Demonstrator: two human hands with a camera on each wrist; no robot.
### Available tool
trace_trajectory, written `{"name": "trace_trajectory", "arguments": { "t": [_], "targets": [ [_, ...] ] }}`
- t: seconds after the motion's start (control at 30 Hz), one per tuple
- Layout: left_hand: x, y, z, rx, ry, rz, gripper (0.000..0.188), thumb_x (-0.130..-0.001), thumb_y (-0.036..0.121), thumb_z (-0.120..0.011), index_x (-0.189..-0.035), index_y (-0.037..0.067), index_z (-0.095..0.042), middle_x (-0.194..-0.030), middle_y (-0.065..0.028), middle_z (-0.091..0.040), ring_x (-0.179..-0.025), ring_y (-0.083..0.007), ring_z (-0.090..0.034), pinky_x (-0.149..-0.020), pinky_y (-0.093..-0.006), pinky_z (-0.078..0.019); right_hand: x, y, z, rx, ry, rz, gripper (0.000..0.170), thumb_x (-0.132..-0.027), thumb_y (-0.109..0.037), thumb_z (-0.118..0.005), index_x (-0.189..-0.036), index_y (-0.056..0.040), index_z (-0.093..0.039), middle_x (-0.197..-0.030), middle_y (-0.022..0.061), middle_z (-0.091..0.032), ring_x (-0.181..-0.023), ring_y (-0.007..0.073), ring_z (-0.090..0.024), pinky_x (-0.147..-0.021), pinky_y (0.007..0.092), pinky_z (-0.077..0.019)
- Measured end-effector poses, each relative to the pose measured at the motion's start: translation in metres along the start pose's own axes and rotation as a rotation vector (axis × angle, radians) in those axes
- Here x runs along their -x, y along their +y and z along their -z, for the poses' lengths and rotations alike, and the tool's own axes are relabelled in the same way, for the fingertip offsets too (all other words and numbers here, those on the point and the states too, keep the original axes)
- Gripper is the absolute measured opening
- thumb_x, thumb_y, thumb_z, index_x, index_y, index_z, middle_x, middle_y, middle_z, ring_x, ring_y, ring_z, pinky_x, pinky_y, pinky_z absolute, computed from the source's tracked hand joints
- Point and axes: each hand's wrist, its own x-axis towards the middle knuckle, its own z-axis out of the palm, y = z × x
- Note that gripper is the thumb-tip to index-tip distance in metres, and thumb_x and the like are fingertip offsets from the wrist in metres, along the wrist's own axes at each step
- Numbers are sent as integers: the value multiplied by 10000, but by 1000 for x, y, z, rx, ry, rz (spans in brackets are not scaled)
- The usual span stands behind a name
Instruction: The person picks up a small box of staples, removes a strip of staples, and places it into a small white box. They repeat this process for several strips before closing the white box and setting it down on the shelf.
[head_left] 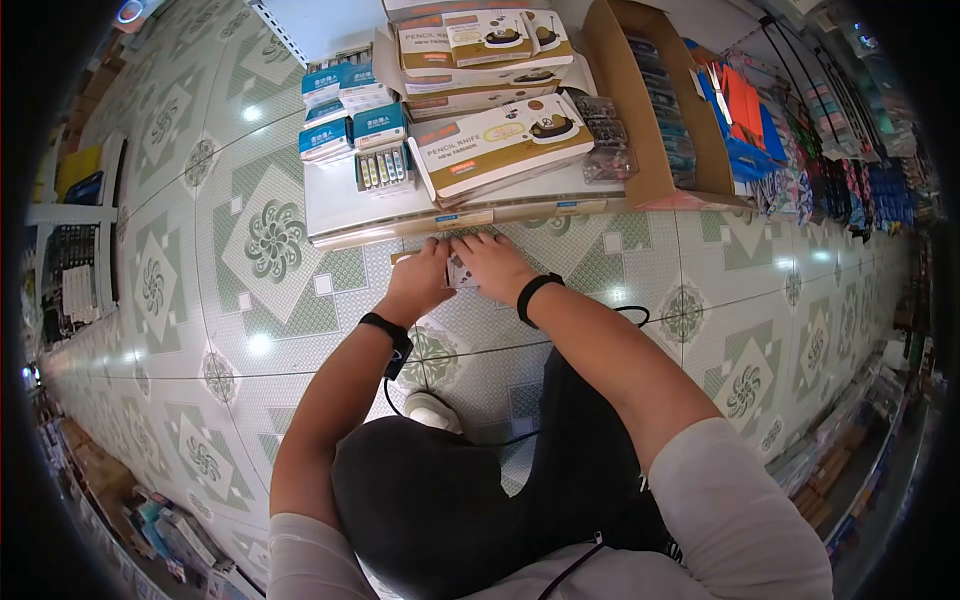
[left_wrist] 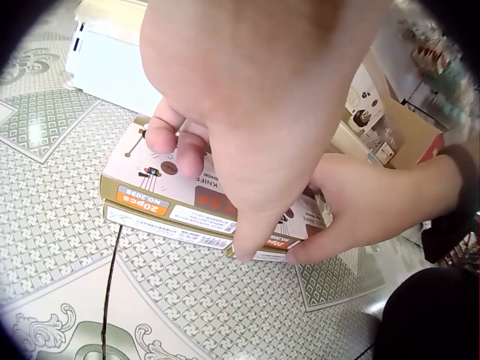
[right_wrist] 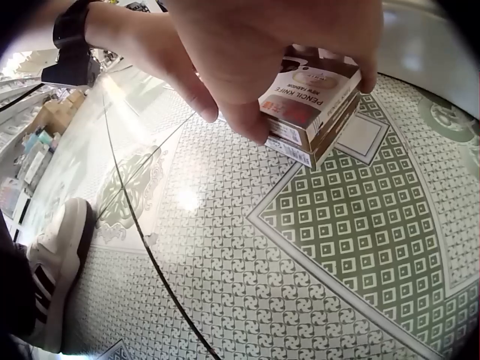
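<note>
Low on the tiled floor, flat pencil knife boxes (left_wrist: 154,176) are stacked and set end to end, with pinkish-white tops and gold edges. My left hand (head_left: 418,277) spans them from above, its thumb on the near side and two fingers bent over the top in the left wrist view. Beside it, my right hand (head_left: 492,265) grips the right-hand pencil knife boxes (right_wrist: 311,105), thumb at the near side and fingertips at the far edge. Both palms hide much of the printed tops.
Directly ahead stands a low white shelf (head_left: 335,215) bearing larger pencil knife cartons (head_left: 500,150), small blue-and-white boxes (head_left: 380,120) and an open cardboard box (head_left: 640,110). A white shoe (head_left: 432,412) is on the floor behind my hands. Cables hang from both wrist straps.
</note>
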Motion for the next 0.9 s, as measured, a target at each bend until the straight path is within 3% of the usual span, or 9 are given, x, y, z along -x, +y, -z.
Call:
{"name": "trace_trajectory", "arguments": {
  "t": [0.33, 0.43, 0.5, 0.63, 0.7, 0.73, 0.8, 0.83, 0.9],
  "targets": [
    [-4, -4, -17, -17, 48, 31, 623, -686, 149, -815, -1209, 34, -496, -1137, -165, -591, -941, -348, -686, -755, -439, -581, -4, -4, -2, 96, 2, -12, 508, -830, -133, -671, -1309, -84, -510, -1212, 71, -597, -1160, 263, -574, -1013, 481, -429],
    [-3, 1, -12, -37, 46, 23, 655, -676, 162, -830, -1221, 28, -491, -1132, -170, -593, -883, -351, -698, -731, -433, -585, -6, -5, -6, 138, 15, -21, 426, -867, -170, -627, -1275, -90, -536, -1173, 63, -622, -1118, 256, -601, -982, 471, -454],
    [2, 4, -6, -4, -22, 56, 767, -668, 219, -868, -1299, 49, -467, -1206, -144, -576, -1007, -342, -671, -796, -425, -588, -7, -10, -9, 200, 46, -56, 374, -885, -176, -595, -1248, -93, -556, -1139, 63, -643, -1074, 255, -621, -941, 458, -478],
    [0, 4, -15, -48, -27, 70, 808, -659, 233, -882, -1313, 30, -453, -1210, -160, -574, -999, -335, -675, -784, -422, -587, -8, -15, -13, 247, 12, -73, 373, -882, -176, -600, -1241, -84, -561, -1133, 74, -649, -1078, 260, -623, -925, 459, -485],
    [0, 6, -14, -26, -13, 50, 825, -669, 243, -877, -1332, 26, -437, -1216, -174, -571, -994, -336, -676, -781, -431, -583, -8, -12, -19, 199, 31, -69, 782, -711, -163, -778, -1410, -41, -449, -1189, 115, -604, -1129, 285, -596, -943, 483, -474],
    [0, 6, -15, -28, -10, 56, 825, -669, 243, -877, -1332, 26, -437, -1216, -174, -571, -994, -336, -676, -781, -431, -583, -8, -10, -20, 199, 34, -63, 782, -711, -163, -778, -1410, -41, -449, -1189, 115, -604, -1129, 285, -596, -943, 483, -474],
    [1, 4, -17, -12, -7, 61, 823, -673, 238, -877, -1339, 30, -440, -1210, -170, -571, -993, -339, -677, -779, -441, -580, -8, -9, -21, 176, 98, -77, 524, -809, -246, -707, -1269, -53, -545, -1156, 81, -643, -1113, 270, -619, -934, 478, -482],
    [3, 1, -15, -14, -7, 66, 823, -673, 238, -877, -1339, 30, -440, -1210, -170, -571, -993, -339, -677, -779, -441, -580, -9, -11, -9, 173, 99, -73, 524, -809, -246, -707, -1269, -53, -545, -1156, 81, -643, -1113, 270, -619, -934, 478, -482],
    [5, -1, -13, -17, 25, 8, 752, -703, 285, -851, -1302, 29, -476, -1240, -180, -564, -922, -347, -696, -744, -444, -588, -8, -8, 25, 66, -15, -58, 608, -707, -245, -822, -1229, -45, -582, -1153, 123, -629, -1130, 309, -612, -933, 476, -495]
  ]
}}
